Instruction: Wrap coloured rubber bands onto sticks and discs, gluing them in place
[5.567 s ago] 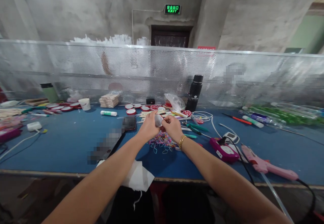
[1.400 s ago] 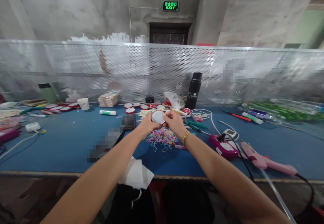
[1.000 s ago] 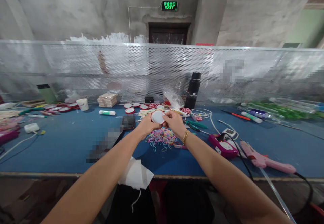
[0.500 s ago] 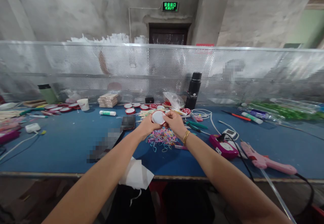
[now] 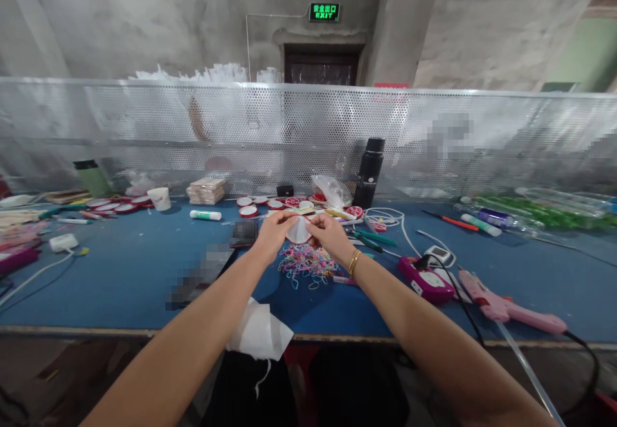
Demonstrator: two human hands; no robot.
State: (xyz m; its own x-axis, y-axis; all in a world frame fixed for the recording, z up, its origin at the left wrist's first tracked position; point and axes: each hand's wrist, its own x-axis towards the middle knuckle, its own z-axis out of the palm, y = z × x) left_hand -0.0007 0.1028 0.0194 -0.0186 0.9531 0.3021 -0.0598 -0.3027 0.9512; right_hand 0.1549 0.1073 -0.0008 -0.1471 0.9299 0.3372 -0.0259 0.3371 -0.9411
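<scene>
Between my two hands is a round white disc with a red rim, held up above the table. The fingers of my left hand grip its left side. My right hand pinches the disc's right edge, and a gold bracelet circles that wrist. Just below the disc lies a loose pile of small coloured rubber bands. Similar red-rimmed discs lie on the table beyond my hands.
On the blue table stand a black bottle and a paper cup. A pink glue gun and a purple power strip with cables lie at the right. A perforated metal screen runs behind.
The disc has tipped and dropped slightly in my hands. My left hand has shifted from its lower left to its upper left edge; my right hand still pinches the right side.
</scene>
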